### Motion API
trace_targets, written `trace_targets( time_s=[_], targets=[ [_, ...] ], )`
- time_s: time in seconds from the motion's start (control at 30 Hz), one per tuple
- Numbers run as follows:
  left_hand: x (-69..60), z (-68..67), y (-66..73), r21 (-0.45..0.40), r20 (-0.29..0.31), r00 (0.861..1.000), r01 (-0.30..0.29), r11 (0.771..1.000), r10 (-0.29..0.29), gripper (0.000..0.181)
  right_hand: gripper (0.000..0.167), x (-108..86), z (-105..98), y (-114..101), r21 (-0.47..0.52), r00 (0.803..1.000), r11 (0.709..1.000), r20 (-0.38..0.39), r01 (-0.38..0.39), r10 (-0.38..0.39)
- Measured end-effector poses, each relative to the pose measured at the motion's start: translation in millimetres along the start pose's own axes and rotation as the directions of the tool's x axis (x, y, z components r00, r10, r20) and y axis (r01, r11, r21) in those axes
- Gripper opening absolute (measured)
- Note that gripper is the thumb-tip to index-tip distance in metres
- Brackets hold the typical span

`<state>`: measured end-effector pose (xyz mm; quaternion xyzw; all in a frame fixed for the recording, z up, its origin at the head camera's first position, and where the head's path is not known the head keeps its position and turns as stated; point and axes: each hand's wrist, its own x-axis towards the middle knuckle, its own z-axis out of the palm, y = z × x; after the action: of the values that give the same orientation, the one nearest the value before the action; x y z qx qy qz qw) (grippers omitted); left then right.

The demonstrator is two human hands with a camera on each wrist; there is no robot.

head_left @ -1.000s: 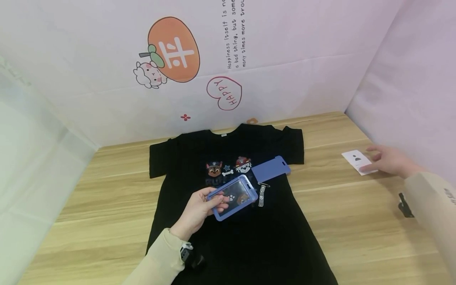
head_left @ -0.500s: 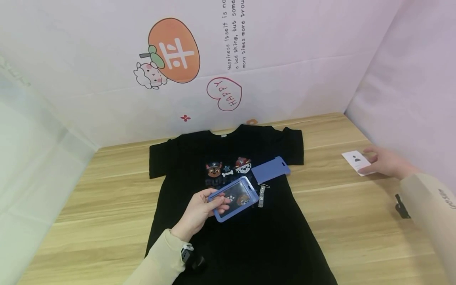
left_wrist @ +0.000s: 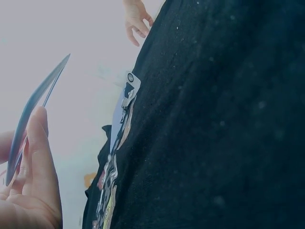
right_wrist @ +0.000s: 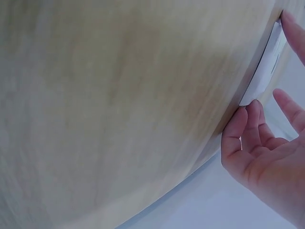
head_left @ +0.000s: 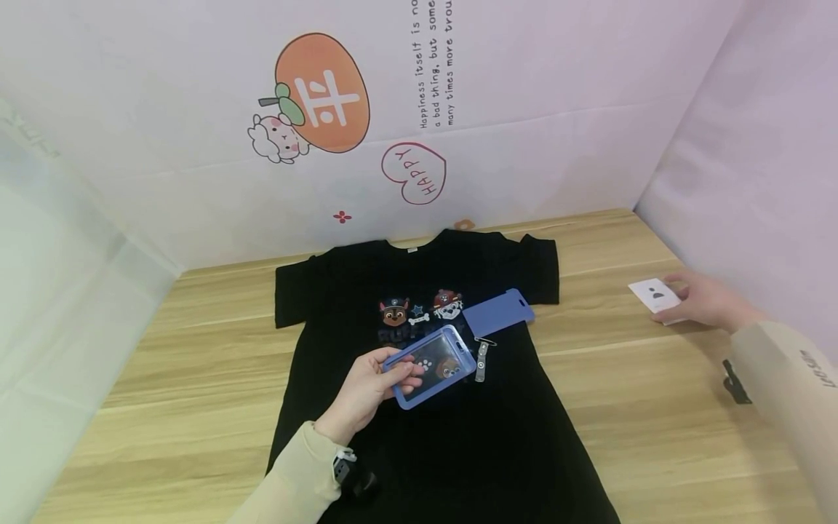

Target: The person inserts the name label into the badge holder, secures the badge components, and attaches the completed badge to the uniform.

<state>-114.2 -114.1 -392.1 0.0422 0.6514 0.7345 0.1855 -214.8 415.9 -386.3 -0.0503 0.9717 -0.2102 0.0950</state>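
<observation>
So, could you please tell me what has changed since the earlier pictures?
The right hand moved slightly leftward over the white rectangular card; whether it grips is unclear. The left hand still holds the blue-framed clear plastic holder; the black fabric T-shirt stayed put.

I am wearing pale beige long sleeves. On the left sleeve (head_left: 288,473), a small black device (head_left: 342,469) with a whitish part (head_left: 343,453) is sitting by the cuff; dark lettering (head_left: 818,367) is marking the right sleeve (head_left: 779,378), and another black device (head_left: 737,383) is jutting from its left edge.

R hand (head_left: 700,300) — slid slightly L, covering more of card (head_left: 650,292).
</observation>
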Motion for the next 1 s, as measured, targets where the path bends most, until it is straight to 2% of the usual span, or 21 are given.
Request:
trace_targets(
  time_s=[0.27, 0.5, 0.73, 1.0],
  targets=[
    [-1.3, -0.1, 0.3, 0.001, 0.003, 1.000, 0.003, 1.000, -0.003, 0.027, 0.087, -2.6, -2.7, -8.8, 0.017, 1.000, 1.000, 0.025, -0.006, 0.006],
    [-1.3, -0.3, 0.1, 0.010, 0.004, 1.000, 0.004, 1.000, -0.005, 0.029, 0.087, -2.0, -2.2, -6.5, 0.057, 1.000, 0.998, 0.027, -0.013, 0.011],
    [-0.7, -0.3, -1.1, 0.013, 0.007, 1.000, 0.006, 1.000, -0.006, 0.030, 0.076, -2.3, -2.0, -1.6, 0.072, 1.000, 0.997, 0.005, -0.002, 0.002],
    [-0.4, -0.6, -1.8, 0.008, 0.014, 1.000, 0.001, 1.000, -0.001, 0.030, 0.065, -1.3, -1.2, 2.7, 0.143, 1.000, 0.990, 0.013, -0.018, 0.017]
  ],
)
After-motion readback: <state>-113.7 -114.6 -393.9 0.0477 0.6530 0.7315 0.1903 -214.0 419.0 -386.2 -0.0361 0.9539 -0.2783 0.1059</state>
